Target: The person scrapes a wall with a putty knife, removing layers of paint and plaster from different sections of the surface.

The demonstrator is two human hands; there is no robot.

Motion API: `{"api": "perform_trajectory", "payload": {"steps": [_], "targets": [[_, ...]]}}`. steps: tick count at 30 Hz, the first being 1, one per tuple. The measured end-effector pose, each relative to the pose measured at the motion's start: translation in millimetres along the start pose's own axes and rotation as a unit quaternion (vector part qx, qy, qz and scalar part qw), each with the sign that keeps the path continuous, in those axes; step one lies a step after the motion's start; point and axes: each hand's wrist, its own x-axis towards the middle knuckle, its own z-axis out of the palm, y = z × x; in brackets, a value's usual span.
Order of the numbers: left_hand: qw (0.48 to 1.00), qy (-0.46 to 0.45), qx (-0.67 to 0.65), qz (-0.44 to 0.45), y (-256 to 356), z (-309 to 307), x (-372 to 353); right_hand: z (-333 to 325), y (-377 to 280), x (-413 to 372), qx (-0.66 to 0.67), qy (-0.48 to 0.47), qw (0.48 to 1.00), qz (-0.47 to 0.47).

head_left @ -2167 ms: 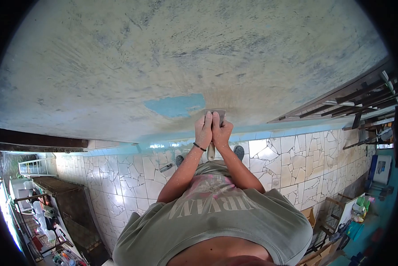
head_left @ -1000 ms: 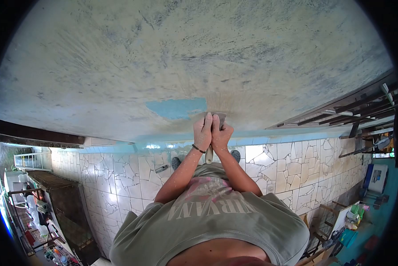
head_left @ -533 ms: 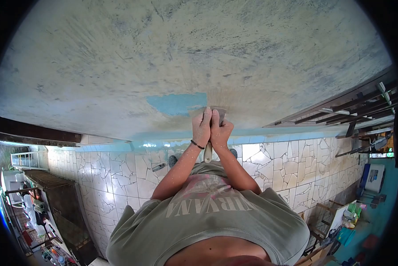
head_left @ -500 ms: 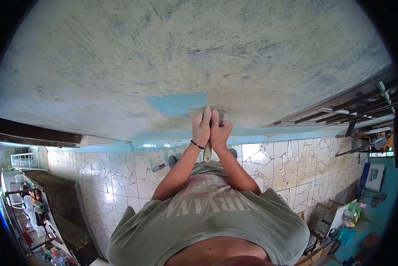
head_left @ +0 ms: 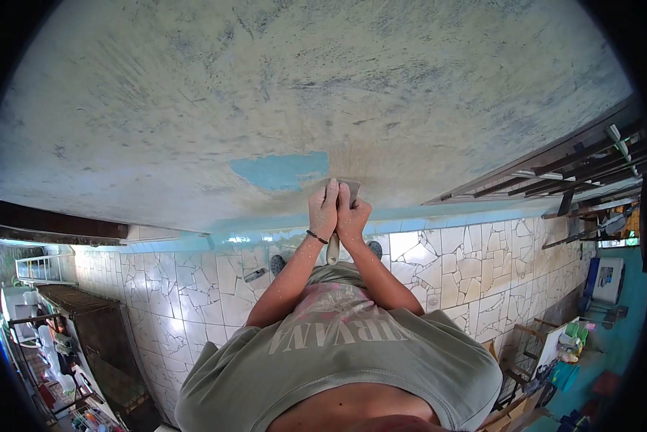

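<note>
On the far left, a dark rack [head_left: 86, 317] full of small stuff stands on the floor [head_left: 194, 281]. The floor is made of white broken tiles.

Next comes the big wall [head_left: 302, 86]. Most of it looks pale and scratchy, with only thin bits of blue. One blue patch [head_left: 280, 171] sits low on the wall, just to the left of the hands.

The left hand [head_left: 323, 209] has a dark band on its wrist. It is wrapped tight around the scraper [head_left: 346, 184], with one finger pushing on the flat blade. The blade lies flat against the wall, right at the edge of the blue patch. The right hand [head_left: 352, 216] is squeezed around the same handle, touching the left hand. The end of the handle pokes out under both hands.

Under the hands, a blue strip [head_left: 446, 214] runs along the bottom of the wall. On the far right are dark window bars [head_left: 576, 165].

It looks like most of the wall is scraped. The blue patch and the blue strip seem to be what is left.
</note>
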Motion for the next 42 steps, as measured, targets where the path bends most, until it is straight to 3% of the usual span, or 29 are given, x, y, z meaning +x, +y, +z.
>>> {"api": "perform_trajectory", "payload": {"steps": [4, 8, 14, 17, 20, 23, 24, 28, 32, 34, 38, 42], "targets": [[0.999, 0.001, 0.034, 0.025, 19, 1, 8, 0, -16, 6, -0.032, -0.014, 0.999, -0.009], [1.0, -0.01, 0.011, -0.004, 12, -1, 2, -1, -10, 3, -0.008, -0.009, 1.0, 0.003], [0.998, 0.011, 0.051, 0.042, 23, 3, 6, 4, -18, 9, 0.007, -0.007, 1.0, -0.016], [0.999, 0.012, -0.003, 0.034, 28, 5, 0, 0, -22, 7, 0.003, -0.015, 1.0, 0.003], [0.998, -0.022, 0.056, -0.002, 4, -5, 2, 0, 3, 5, -0.006, -0.001, 1.0, 0.001], [0.999, -0.038, -0.036, 0.016, -1, 0, -8, -1, 8, 5, -0.004, 0.001, 1.0, 0.003], [0.998, -0.031, -0.031, 0.051, 4, 3, -10, -1, -1, 9, -0.002, -0.005, 1.0, 0.0], [0.994, -0.106, -0.018, 0.028, 10, -8, -8, 0, -26, 6, 0.001, -0.01, 1.0, 0.005], [0.997, -0.064, -0.044, 0.015, -8, -2, -13, -6, 16, 5, -0.035, -0.016, 0.999, 0.026], [0.999, -0.029, 0.0, 0.042, 4, 3, -12, -1, -9, 10, -0.022, -0.013, 1.0, -0.004], [0.998, -0.041, -0.038, 0.003, 31, 3, -14, 2, -37, 6, 0.011, -0.01, 1.0, -0.011], [0.999, -0.041, -0.006, 0.018, 2, -1, -10, -4, 1, 4, -0.013, -0.009, 1.0, 0.008]]}}
